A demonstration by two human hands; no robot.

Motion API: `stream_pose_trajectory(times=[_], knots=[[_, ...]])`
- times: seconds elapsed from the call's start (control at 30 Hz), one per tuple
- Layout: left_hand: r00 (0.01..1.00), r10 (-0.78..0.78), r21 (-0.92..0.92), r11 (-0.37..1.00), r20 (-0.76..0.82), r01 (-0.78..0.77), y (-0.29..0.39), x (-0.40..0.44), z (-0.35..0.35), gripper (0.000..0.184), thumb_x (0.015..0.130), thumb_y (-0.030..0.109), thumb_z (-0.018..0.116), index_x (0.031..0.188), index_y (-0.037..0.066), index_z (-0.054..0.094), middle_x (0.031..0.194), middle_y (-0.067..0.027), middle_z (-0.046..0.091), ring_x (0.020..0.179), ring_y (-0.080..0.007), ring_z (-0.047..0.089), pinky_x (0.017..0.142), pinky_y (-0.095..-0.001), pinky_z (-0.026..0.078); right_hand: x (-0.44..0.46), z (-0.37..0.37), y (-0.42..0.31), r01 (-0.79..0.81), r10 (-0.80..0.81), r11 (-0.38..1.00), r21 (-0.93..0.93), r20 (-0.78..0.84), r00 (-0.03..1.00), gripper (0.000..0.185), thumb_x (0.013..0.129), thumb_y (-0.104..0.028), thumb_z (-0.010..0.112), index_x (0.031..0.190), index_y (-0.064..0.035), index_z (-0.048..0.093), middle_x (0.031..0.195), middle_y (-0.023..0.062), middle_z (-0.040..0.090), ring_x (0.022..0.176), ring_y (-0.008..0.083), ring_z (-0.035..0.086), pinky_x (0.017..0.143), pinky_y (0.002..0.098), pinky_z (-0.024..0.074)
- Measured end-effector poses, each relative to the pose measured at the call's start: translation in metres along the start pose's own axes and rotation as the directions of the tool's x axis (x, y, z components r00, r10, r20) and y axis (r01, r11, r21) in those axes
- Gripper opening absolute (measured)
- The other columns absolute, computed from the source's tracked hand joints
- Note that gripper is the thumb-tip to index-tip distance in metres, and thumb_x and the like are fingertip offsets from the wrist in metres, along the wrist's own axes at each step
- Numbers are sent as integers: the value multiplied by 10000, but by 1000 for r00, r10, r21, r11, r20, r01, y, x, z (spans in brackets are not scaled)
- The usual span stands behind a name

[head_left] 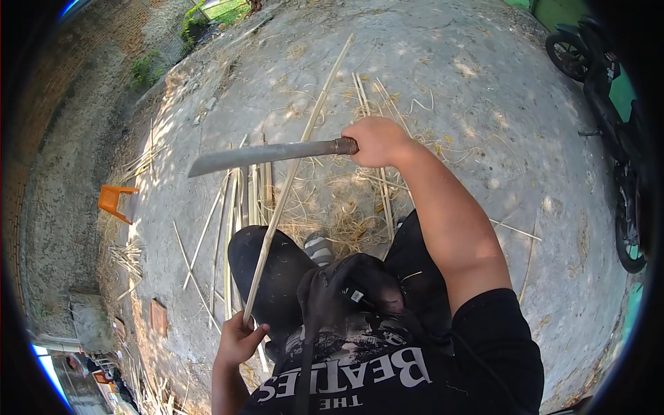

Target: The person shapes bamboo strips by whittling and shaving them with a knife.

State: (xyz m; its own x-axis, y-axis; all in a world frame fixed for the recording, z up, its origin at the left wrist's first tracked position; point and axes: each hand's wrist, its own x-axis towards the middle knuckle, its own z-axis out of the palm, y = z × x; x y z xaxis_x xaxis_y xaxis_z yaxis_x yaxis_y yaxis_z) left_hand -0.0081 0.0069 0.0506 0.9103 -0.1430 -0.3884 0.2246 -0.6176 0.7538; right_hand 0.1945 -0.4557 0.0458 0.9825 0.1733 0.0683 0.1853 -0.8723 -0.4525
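Observation:
My right hand point(379, 142) is closed round the handle of a machete point(266, 156), whose long grey blade points to the left. The blade crosses a long pale bamboo strip point(299, 153); whether they touch I cannot tell. Near my left knee, my left hand point(238, 339) grips the lower end of that strip, thumb out along its side. The strip slants up and away from me, past my thigh. Several more bamboo strips point(230, 228) lie on the ground beyond my left knee, and others point(382, 180) lie ahead of my right knee.
Thin curly shavings point(346, 214) litter the concrete ground point(498, 124) between my feet. An orange plastic stool point(115, 202) is at the left by a brick wall point(62, 117). A motorbike point(619, 152) stands at the right edge. A brick point(159, 317) lies at lower left.

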Motion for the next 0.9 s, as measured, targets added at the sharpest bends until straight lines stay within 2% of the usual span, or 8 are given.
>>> stream_pose_trajectory(times=[0.13, 0.23, 0.37, 0.47, 0.57, 0.67, 0.83, 0.9], knots=[[999, -40, 94, 995, -25, 42, 3, -3, -6, 401, 866, 90, 844, 738, 86, 463, 603, 67, 448, 578, -16, 385, 478, -245, 295, -2, -4, -3, 95, -94, 992, -81, 25, 995, 111, 749, -162, 698, 855, -128, 695, 835, 126, 700, 820, 360, 683, 713, 490, 517], [998, 44, 166, 985, -36, -38, -18, -17, -25, 416, 861, 94, 846, 716, 86, 456, 590, 63, 437, 575, -20, 382, 473, -251, 295, 3, -11, 35, -242, 242, 964, 110, 20, 970, 175, 776, -178, 713, 947, -145, 725, 954, 95, 732, 919, 313, 703, 785, 463, 544], [1000, 13, 189, 982, -8, -12, -2, -21, -23, 408, 865, 91, 832, 704, 78, 457, 581, 53, 451, 573, -34, 394, 471, -269, 313, 2, -10, 48, -341, 347, 924, 175, -7, 938, 182, 800, -187, 720, 962, -105, 725, 971, 130, 733, 941, 328, 704, 814, 452, 544], [996, 59, 124, 991, -60, -52, -21, -11, -21, 377, 881, 106, 819, 722, 69, 478, 594, 43, 477, 570, -38, 394, 474, -272, 316, 0, -13, 25, -301, 304, 945, 129, -7, 953, 172, 793, -193, 711, 947, -117, 718, 963, 124, 731, 947, 338, 703, 813, 463, 548], [998, 61, 134, 989, -23, -57, -13, -5, -11, 322, 954, 147, 742, 747, 49, 516, 590, 30, 486, 573, -50, 405, 481, -286, 329, 1, 0, 10, -45, 45, 999, 0, 29, 999, 128, 768, -175, 676, 868, -94, 677, 857, 149, 704, 863, 376, 685, 758, 488, 528], [995, 94, 166, 982, -25, -89, -21, -5, -16, 326, 1017, 197, 650, 764, 27, 535, 583, 20, 480, 569, -64, 414, 485, -306, 340, 1, 5, -1, 65, -56, 993, -101, 89, 994, 122, 750, -156, 662, 859, -103, 673, 889, 140, 715, 886, 389, 681, 762, 495, 529], [997, 59, 224, 973, -48, -47, -69, -38, -32, 429, 1091, 299, 507, 780, 7, 553, 601, -8, 487, 602, -81, 433, 514, -328, 362, 10, 3, 43, -280, 278, 960, 6, 97, 956, 174, 808, -186, 668, 967, -142, 726, 969, 106, 737, 957, 335, 703, 813, 468, 556], [1000, 10, 143, 990, -23, -7, -69, -40, -24, 445, 1100, 311, 488, 777, 11, 551, 613, -16, 500, 624, -82, 446, 530, -328, 369, 8, 3, 42, -347, 342, 938, 31, 100, 934, 208, 836, -185, 651, 1019, -147, 742, 986, 105, 742, 967, 326, 704, 822, 457, 560]])
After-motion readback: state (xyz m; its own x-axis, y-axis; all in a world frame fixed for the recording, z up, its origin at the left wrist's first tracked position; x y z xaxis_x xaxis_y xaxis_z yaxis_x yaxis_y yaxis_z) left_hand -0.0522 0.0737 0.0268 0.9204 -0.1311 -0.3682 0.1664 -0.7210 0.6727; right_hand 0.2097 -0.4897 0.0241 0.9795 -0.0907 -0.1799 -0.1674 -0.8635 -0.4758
